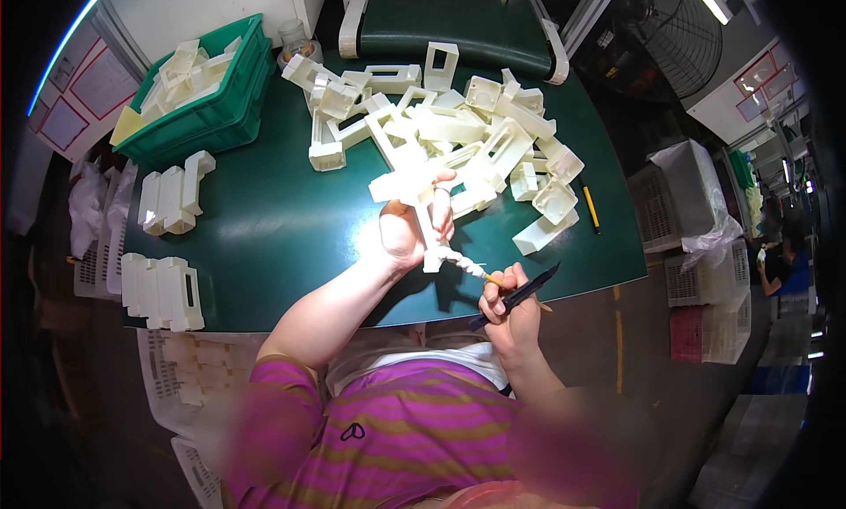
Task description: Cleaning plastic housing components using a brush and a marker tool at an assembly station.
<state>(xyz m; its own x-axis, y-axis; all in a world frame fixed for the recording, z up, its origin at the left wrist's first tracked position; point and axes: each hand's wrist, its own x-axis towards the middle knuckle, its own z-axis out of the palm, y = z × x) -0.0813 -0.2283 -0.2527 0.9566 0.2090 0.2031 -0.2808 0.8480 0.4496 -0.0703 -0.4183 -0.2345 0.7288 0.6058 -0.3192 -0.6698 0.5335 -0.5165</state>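
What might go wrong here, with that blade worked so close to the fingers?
1. The right hand works a dark-handled knife right by the white plastic part in the left hand; a slip might nick those fingers.
2. The loose pile of white parts nearly reaches the table's far-right edge; a nudge might tip some off.

Moulded part (414, 178) in the left hand (401, 236): cream-white plastic, matt and smooth, as are the loose parts heaped (476, 130) toward the table's far edge. Table (273, 227): dark green top, smooth, with a soft sheen. Crate (216, 112) at the far left corner: glossy green plastic; tool (520, 293) in the right hand (511, 319): black, matt.
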